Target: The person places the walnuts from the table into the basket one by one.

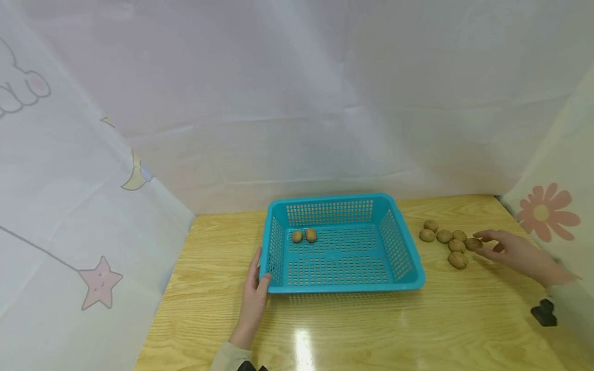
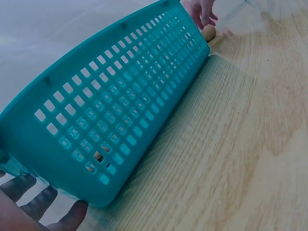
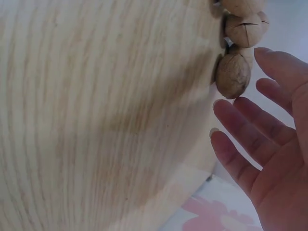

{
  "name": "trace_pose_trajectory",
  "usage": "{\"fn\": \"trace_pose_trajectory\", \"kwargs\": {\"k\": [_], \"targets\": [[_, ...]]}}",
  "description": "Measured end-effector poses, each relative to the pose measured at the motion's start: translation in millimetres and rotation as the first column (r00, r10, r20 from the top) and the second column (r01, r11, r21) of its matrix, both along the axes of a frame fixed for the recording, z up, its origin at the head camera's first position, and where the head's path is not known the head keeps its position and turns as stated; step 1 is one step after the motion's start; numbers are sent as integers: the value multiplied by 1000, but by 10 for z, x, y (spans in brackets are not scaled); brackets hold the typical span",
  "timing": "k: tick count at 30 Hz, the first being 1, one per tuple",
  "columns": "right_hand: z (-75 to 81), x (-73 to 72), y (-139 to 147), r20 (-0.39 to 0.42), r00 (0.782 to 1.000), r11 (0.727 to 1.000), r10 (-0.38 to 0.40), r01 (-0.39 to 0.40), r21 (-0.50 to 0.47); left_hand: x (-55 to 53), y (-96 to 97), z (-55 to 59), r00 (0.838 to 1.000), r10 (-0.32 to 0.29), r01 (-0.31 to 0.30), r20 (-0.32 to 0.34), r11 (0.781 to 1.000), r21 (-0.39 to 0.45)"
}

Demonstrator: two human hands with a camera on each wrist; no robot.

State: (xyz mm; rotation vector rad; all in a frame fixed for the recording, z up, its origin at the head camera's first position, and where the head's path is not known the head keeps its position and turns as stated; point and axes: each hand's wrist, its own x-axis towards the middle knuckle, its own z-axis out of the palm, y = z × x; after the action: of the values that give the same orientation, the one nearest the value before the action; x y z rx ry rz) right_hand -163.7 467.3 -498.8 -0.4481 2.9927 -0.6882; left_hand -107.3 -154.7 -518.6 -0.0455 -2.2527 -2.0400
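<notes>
A blue-green plastic basket point(image 1: 345, 288) with a lattice of holes stands on the table, holding two walnuts point(image 1: 304, 236) near its left side. My left hand point(image 1: 253, 299) grips the basket's left front corner, thumb at the rim and fingers along the outside; its fingertips point(image 2: 74, 214) show against the wall in the left wrist view. Right of the basket lies a loose group of several walnuts point(image 1: 444, 236). Over there my right hand point(image 1: 520, 255) has its thumb and fingers parted around the outermost walnut point(image 3: 234, 76), fingertips right beside the shell.
The wooden table point(image 1: 209, 319) runs around the basket on the left and front. A pale cloth point(image 1: 297, 103) with printed figures hangs behind the table and along both sides. A printed pink flower point(image 1: 547, 212) is on the right-hand cloth.
</notes>
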Motion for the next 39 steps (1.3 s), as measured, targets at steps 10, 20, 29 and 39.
{"fn": "trace_pose_trajectory", "kwargs": {"k": [10, 20, 29, 39], "targets": [[-89, -101, -47, 66, 997, 999, -33, 32, 9, 7, -15, -20, 1000, -14, 14, -8, 1000, 14], [-145, -169, -23, 122, 990, 997, -76, 76, -1, 5, 2, -17, 1000, -21, 21, -15, 999, 32], [-111, -97, -14, 106, 988, 994, -109, 106, 36, -13, 5, 7, 1000, -20, 21, -23, 999, 24], [17, -23, -83, 35, 997, 996, -72, 70, 57, -2, -1, 8, 1000, -15, 15, 13, 999, 40]]}}
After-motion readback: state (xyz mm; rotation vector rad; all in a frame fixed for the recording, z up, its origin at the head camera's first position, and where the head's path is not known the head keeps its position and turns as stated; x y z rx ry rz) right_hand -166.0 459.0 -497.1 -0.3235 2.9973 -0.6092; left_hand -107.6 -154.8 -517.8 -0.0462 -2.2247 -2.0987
